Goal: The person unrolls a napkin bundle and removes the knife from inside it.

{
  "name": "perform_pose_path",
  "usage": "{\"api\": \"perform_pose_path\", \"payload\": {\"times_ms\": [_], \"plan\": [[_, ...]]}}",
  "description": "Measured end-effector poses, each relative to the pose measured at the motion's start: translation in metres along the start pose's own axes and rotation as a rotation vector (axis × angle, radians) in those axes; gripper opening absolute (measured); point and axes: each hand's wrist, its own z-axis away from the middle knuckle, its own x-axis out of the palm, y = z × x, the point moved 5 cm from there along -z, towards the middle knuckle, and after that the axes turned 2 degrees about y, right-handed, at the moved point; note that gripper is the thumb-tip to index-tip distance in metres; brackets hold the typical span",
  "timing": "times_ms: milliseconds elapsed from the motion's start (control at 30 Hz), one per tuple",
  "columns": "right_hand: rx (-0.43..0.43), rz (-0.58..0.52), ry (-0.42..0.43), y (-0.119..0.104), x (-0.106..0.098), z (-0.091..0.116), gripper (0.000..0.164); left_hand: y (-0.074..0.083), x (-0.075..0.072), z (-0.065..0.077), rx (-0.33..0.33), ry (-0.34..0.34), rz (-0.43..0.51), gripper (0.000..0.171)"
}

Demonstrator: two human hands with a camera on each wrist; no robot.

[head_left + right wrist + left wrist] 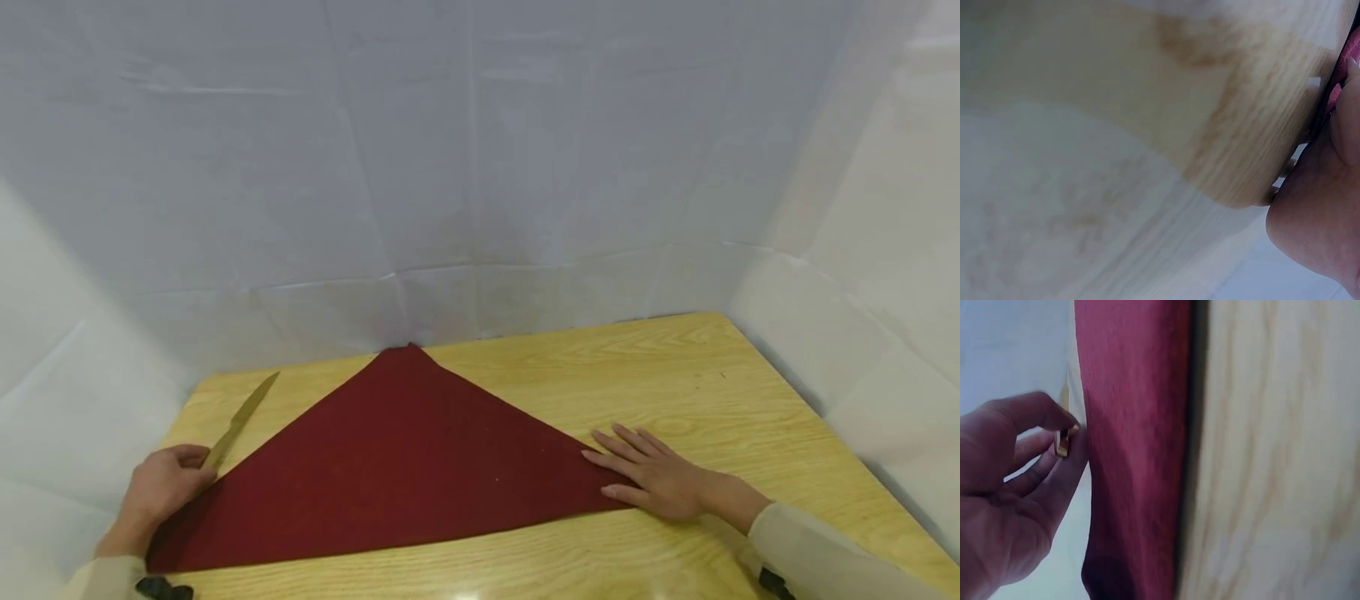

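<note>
A dark red cloth [390, 467], folded into a triangle, lies on the table with its peak at the far edge. At its left corner my left hand [167, 487] pinches the handle end of a gold-coloured knife [243, 417] between thumb and fingers. The knife's blade points away and to the right, beside the cloth's left slope. In the left wrist view the knife's handle end [1063, 442] shows between the fingers, next to the cloth [1135, 437]. My right hand [660, 479] rests with fingers spread on the cloth's right corner, covering the tip.
The light wood table [750, 433] stands against a pale sheet wall [465, 167] at the back. More pale sheeting [885, 333] rises along the right side, and some hangs at the left. Bare wood shows to the right and in front of the cloth.
</note>
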Motion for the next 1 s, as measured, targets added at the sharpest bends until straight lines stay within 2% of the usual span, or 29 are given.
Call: {"api": "perform_pose_path", "payload": {"times_ms": [100, 467, 633, 800, 1000], "plan": [[0.013, 0.009, -0.004, 0.001, 0.001, 0.000, 0.051, 0.003, -0.001, -0.001, 0.005, 0.023, -0.023, 0.040], [0.014, 0.011, -0.003, 0.000, -0.001, 0.000, 0.051, 0.011, 0.000, -0.003, -0.058, -0.027, -0.073, 0.044], [-0.013, -0.004, 0.020, 0.005, 0.003, 0.001, 0.051, 0.010, 0.003, -0.002, -0.035, -0.035, -0.073, 0.041], [0.006, -0.004, 0.021, 0.011, 0.008, 0.002, 0.051, 0.008, 0.005, -0.002, -0.032, -0.046, -0.061, 0.038], [0.016, 0.015, 0.006, 0.003, 0.002, 0.001, 0.051, 0.004, 0.004, -0.001, -0.029, -0.063, -0.042, 0.038]]}}
